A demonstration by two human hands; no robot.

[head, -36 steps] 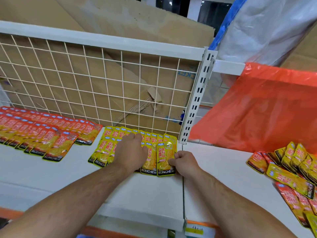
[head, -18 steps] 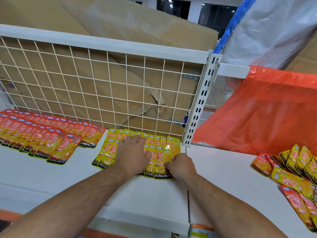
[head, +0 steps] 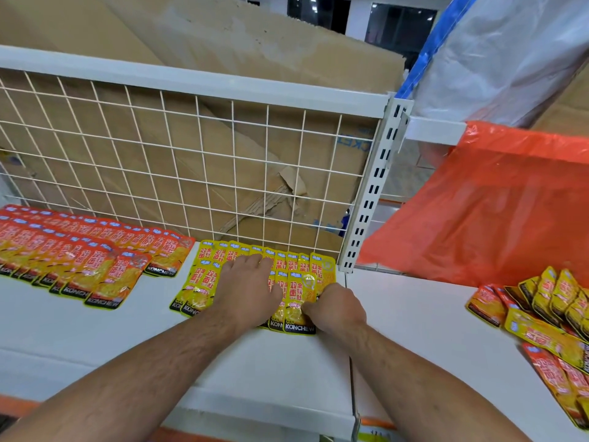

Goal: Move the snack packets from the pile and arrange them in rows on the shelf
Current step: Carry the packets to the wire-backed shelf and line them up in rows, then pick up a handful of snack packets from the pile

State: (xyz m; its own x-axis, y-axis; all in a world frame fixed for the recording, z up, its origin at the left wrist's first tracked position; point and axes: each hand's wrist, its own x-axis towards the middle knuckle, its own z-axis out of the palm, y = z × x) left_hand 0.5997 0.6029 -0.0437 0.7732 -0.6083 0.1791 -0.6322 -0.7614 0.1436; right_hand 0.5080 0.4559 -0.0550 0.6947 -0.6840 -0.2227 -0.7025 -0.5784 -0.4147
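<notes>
Bare shelf frontward; wire grid blocks behind; post right.

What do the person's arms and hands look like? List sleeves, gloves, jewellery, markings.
The left hand and right hand are bare: no gloves, rings or watch. The left forearm and right forearm are bare and hairy, no sleeve in view. No markings visible.

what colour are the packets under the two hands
These yellow packets have red lettering and a black bottom band; the head view shows them best.
</notes>
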